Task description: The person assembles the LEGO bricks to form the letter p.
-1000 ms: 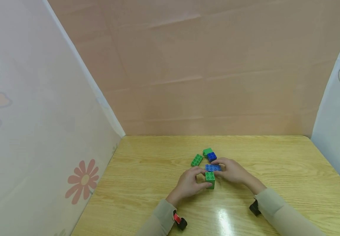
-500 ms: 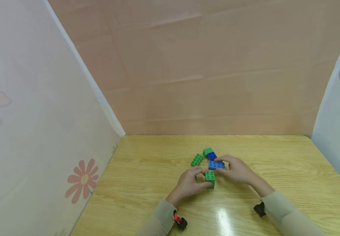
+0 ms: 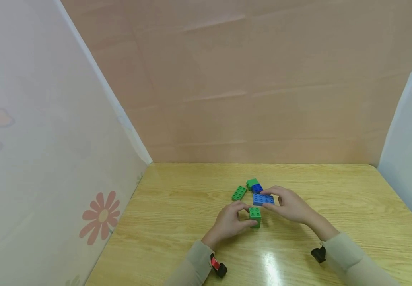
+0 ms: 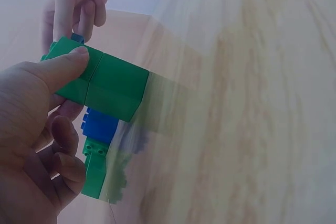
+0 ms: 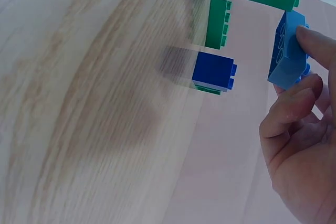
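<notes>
My left hand [image 3: 229,223] pinches a stack of two green toy building bricks [image 3: 254,217] between thumb and fingers. The stack stands on the table, and the seam between its bricks shows in the left wrist view. Thumb and fingers of my right hand [image 3: 289,204] hold a light blue brick [image 5: 287,51] with two rows of studs. It is off the table, studs up, behind and slightly right of the green stack. Its hollow underside shows in the right wrist view. Just behind it sits a small dark blue brick [image 5: 212,70].
A long green brick [image 3: 239,193] lies on the wooden table [image 3: 177,214] to the left of the dark blue one. Another green brick [image 3: 252,183] lies behind the dark blue brick, studs facing sideways. A tan sheet [image 3: 256,119] rises at the table's far edge.
My right hand has moved rightward and a little farther back with the light blue brick, away from the green stack. My left hand has stayed where it was, holding the stack.
</notes>
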The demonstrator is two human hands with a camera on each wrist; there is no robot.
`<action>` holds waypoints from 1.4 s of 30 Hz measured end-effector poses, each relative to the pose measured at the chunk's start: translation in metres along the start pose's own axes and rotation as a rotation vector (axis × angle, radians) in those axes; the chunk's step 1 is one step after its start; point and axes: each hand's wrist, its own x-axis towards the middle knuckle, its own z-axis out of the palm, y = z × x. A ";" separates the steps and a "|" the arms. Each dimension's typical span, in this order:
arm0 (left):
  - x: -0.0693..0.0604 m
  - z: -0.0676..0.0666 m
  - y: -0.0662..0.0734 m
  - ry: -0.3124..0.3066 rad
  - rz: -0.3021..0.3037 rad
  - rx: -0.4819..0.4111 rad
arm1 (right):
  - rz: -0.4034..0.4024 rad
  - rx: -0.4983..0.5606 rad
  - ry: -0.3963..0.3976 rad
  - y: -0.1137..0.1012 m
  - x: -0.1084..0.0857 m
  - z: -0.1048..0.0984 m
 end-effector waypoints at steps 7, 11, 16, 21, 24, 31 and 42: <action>0.002 0.000 -0.001 -0.003 0.011 -0.004 | -0.048 0.014 0.007 -0.002 -0.003 -0.001; 0.002 0.001 -0.002 -0.005 0.014 -0.003 | -0.054 0.010 0.010 -0.002 -0.005 -0.001; 0.002 0.001 -0.003 -0.005 0.020 -0.009 | -0.087 0.007 0.020 -0.005 -0.007 0.000; 0.001 0.001 -0.005 -0.007 0.029 -0.009 | -0.107 0.009 0.026 -0.009 -0.009 0.002; 0.001 0.000 -0.005 -0.008 0.036 -0.004 | -0.116 0.008 0.024 -0.010 -0.010 0.004; 0.002 -0.001 -0.005 -0.015 0.035 -0.012 | -0.155 0.009 0.042 -0.011 -0.012 0.008; 0.003 -0.002 -0.004 -0.022 0.025 -0.017 | -0.165 -0.001 0.032 -0.012 -0.014 0.009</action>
